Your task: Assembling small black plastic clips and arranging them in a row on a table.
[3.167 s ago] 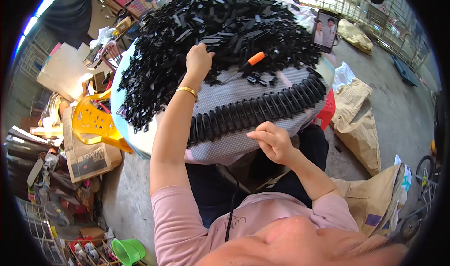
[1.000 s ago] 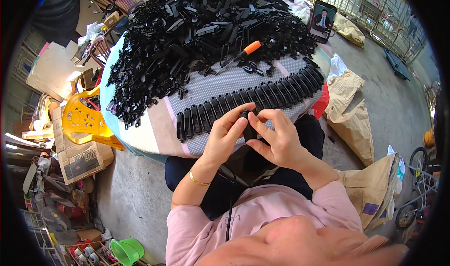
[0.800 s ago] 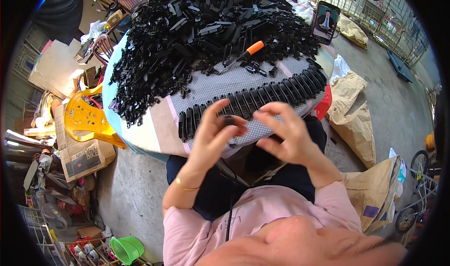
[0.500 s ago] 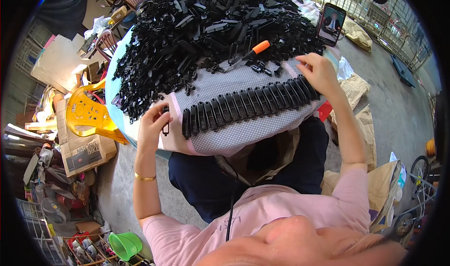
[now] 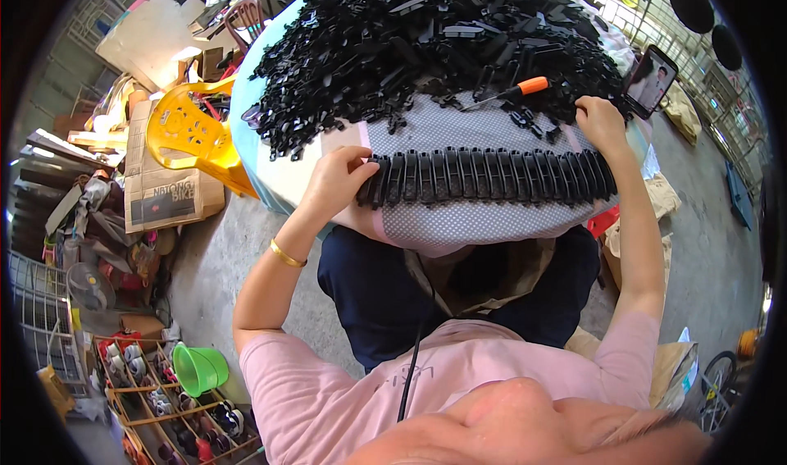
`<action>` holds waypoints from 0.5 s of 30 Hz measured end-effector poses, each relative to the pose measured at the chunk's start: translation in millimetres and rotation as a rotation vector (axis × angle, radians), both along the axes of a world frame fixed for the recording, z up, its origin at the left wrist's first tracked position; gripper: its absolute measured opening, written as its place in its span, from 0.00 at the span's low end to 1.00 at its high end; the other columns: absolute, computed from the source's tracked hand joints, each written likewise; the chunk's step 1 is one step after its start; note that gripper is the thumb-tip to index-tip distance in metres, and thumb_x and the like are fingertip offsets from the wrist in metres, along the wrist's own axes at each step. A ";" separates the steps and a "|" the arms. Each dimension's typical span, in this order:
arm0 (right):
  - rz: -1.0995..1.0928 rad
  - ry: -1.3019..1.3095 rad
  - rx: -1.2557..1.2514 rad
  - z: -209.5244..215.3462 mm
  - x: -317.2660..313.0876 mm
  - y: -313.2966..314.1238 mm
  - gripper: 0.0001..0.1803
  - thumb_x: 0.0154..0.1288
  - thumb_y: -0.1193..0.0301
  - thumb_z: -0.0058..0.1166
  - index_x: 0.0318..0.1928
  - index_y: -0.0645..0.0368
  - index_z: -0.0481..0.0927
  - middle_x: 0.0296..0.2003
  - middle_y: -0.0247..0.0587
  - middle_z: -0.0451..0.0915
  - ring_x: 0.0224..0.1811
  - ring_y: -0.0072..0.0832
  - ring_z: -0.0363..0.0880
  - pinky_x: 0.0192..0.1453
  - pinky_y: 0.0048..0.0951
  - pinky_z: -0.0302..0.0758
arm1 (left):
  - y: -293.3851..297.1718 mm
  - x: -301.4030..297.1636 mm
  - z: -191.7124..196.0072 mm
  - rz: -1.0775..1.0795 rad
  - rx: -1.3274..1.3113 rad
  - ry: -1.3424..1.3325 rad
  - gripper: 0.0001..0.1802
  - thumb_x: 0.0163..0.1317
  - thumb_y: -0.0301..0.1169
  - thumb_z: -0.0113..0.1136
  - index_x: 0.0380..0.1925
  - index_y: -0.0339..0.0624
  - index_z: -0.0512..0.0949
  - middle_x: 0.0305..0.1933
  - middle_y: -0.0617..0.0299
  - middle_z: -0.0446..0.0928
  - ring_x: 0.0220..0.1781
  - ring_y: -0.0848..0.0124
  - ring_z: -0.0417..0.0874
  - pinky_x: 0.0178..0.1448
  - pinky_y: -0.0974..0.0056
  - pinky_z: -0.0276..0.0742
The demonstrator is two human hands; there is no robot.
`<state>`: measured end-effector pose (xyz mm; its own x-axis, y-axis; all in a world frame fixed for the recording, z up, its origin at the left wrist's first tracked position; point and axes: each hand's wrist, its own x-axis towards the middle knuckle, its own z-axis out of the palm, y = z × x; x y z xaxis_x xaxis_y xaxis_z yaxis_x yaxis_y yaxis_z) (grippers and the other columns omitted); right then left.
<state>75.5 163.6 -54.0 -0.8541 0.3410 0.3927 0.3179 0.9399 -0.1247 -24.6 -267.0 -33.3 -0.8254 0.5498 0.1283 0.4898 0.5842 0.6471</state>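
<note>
A curved row of narrow black plastic parts [image 5: 485, 175] stands side by side on the grey patterned cloth [image 5: 459, 229] in front of me. At the row's left end, my left hand [image 5: 338, 180] is closed on a black plastic part [image 5: 366, 193], which sits against its neighbours; my fingers partly hide it. Beyond the right end, my right hand [image 5: 602, 125] is raised with its fingers curled together beside the loose pile. Whatever it may hold is too small to make out. A large heap of loose black plastic parts [image 5: 385, 63] covers the far side of the table.
A tool with an orange handle [image 5: 533, 86] and thin shaft lies at the heap's near edge. A phone [image 5: 652, 81] stands tilted at the far right. Left of the table are a yellow plastic chair [image 5: 193, 133] and a cardboard box [image 5: 164, 182].
My left hand has brought the black plastic part rightward to the left end of the row. My right hand's fingers have curled in closer. The whole view has shifted, moving the table rightward.
</note>
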 end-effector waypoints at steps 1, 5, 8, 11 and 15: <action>0.004 0.000 0.000 1.5 2.5 -4.0 0.10 0.53 0.70 0.49 0.35 0.56 0.82 0.33 0.47 0.81 0.38 0.42 0.79 0.44 0.40 0.75 | 1.6 2.6 3.4 -0.015 -0.042 0.024 0.15 0.54 0.31 0.60 0.41 0.35 0.78 0.32 0.49 0.79 0.32 0.60 0.80 0.40 0.64 0.75; 0.052 0.005 -0.088 3.2 7.4 -4.7 0.11 0.53 0.73 0.49 0.36 0.56 0.81 0.34 0.47 0.81 0.38 0.42 0.80 0.44 0.39 0.75 | 10.0 1.4 24.4 -0.044 -0.219 0.043 0.14 0.55 0.35 0.58 0.37 0.36 0.79 0.33 0.45 0.78 0.36 0.53 0.80 0.42 0.59 0.74; 0.055 -0.026 -0.126 6.2 6.5 -7.9 0.11 0.52 0.74 0.49 0.37 0.56 0.80 0.34 0.46 0.81 0.39 0.42 0.79 0.44 0.40 0.75 | 31.5 -25.7 26.7 -0.035 -0.186 0.335 0.15 0.54 0.38 0.58 0.33 0.35 0.80 0.31 0.45 0.77 0.36 0.52 0.79 0.43 0.55 0.73; 0.025 -0.071 -0.115 6.5 7.6 -10.4 0.12 0.51 0.75 0.49 0.38 0.56 0.80 0.35 0.47 0.80 0.40 0.42 0.79 0.45 0.40 0.75 | 70.5 -64.2 22.5 0.020 -0.158 0.528 0.17 0.54 0.40 0.59 0.33 0.36 0.80 0.33 0.48 0.77 0.39 0.53 0.78 0.45 0.56 0.73; 0.135 0.225 -0.123 11.3 21.6 -17.1 0.11 0.49 0.77 0.50 0.36 0.58 0.79 0.27 0.44 0.78 0.30 0.38 0.78 0.36 0.35 0.74 | 114.3 -102.1 8.9 0.076 -0.335 0.620 0.19 0.52 0.43 0.62 0.33 0.37 0.81 0.39 0.48 0.75 0.45 0.52 0.75 0.47 0.57 0.74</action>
